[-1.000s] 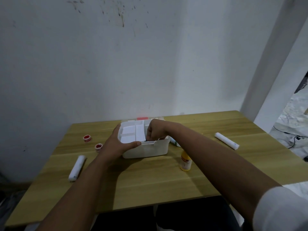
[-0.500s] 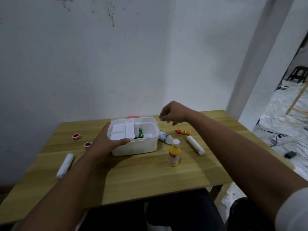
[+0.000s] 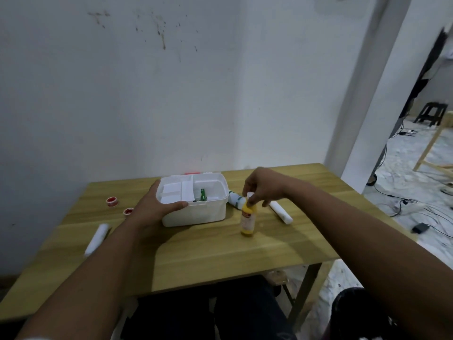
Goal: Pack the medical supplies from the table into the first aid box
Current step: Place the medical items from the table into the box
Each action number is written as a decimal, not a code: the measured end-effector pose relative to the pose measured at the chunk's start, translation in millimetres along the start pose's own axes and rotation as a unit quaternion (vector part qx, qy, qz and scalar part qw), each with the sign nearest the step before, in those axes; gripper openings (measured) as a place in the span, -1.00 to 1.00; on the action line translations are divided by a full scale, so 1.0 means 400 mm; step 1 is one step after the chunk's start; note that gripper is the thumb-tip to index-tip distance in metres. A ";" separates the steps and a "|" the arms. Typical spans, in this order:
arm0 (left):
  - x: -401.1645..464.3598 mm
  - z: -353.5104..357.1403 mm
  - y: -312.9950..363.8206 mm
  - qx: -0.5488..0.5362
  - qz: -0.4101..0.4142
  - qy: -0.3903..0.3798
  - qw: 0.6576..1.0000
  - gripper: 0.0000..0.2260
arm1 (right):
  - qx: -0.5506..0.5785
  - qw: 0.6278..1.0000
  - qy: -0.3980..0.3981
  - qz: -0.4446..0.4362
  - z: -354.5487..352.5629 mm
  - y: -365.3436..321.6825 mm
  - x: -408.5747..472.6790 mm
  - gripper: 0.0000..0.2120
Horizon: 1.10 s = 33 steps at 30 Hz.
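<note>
Black stool (image 3: 432, 112), floor cables (image 3: 402, 207).

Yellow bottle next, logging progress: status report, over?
Left hand steadying first aid box. Right hand fingers closing on yellow bottle cap, bottle upright on table. Path clear.

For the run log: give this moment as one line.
left hand: holds first aid box rim | right hand: fingers on yellow bottle cap, upright | in box: green item | step: picking bottle
</note>
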<state>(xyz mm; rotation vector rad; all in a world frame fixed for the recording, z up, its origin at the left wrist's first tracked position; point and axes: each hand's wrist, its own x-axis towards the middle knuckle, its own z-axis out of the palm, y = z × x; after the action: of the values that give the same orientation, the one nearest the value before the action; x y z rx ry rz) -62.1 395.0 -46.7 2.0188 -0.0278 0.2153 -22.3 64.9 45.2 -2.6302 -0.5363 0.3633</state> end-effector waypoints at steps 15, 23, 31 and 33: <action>0.022 -0.001 -0.032 0.000 -0.021 0.000 1.000 -0.17 | -0.007 0.975 0.206 -0.078 -0.061 -0.185 0.211 -0.68; 0.028 -0.001 -0.063 0.003 -0.043 0.011 0.999 0.02 | -0.077 0.982 0.162 -0.066 0.095 -0.142 0.349 -0.74; 0.020 0.006 -0.049 0.000 -0.029 0.013 0.999 -0.07 | -0.037 0.985 0.156 -0.064 0.092 -0.124 0.326 -0.62; 0.017 0.009 -0.041 -0.006 -0.024 0.010 1.000 -0.13 | 0.001 0.982 0.181 -0.052 0.077 -0.113 0.307 -0.63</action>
<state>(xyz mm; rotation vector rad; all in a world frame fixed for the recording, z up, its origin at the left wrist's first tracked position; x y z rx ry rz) -52.9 399.6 -61.5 2.0025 0.0316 0.2054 62.9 165.5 18.6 -2.5668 -0.5445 -0.1465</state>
